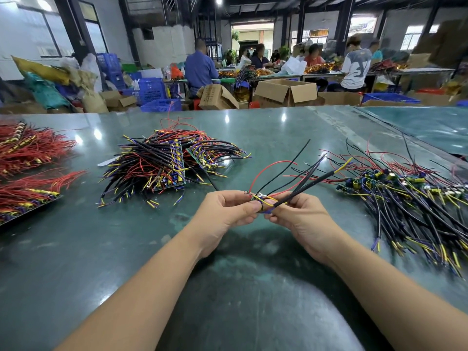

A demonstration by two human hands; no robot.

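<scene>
A small green circuit board (256,198) with red, black, yellow and purple wires fanning up from it is held between both hands above the green table (141,244). My left hand (225,214) pinches its left end with thumb and curled fingers. My right hand (295,216) pinches its right end, with a black sleeved wire (307,184) running out over the fingers. Most of the board is hidden by the fingertips.
A heap of wired board strips (162,168) lies ahead on the left. A loose pile of separated wired boards (410,196) spreads on the right. Red-wired strips (27,163) lie at the far left. Cardboard boxes (286,93), blue crates and seated people are beyond the table.
</scene>
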